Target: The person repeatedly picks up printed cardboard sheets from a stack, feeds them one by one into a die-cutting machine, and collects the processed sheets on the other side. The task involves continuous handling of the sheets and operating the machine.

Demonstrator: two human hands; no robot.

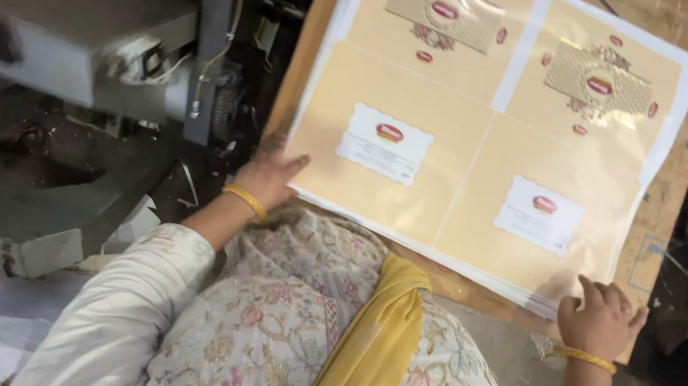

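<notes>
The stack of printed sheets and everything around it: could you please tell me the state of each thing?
Stack of printed sheets: lying flat on a cardboard board, near corners gripped.
Cardboard board: flat under the stack, edges showing.
Left hand: holding the stack's near left corner.
Right hand: fingers curled on the stack's near right corner.
Machine: small lamps lit on its panel.

Your printed sheets (485, 142) at the upper centre of the frame are pale cream-yellow with white margins, white labels and red ovals, lying on a brown cardboard board (675, 185). You wear a floral cream tunic (262, 339), a mustard-yellow scarf (367, 357) and gold bangles (244, 199). At left, the machine (57, 58) is grey with red and green buttons.
</notes>
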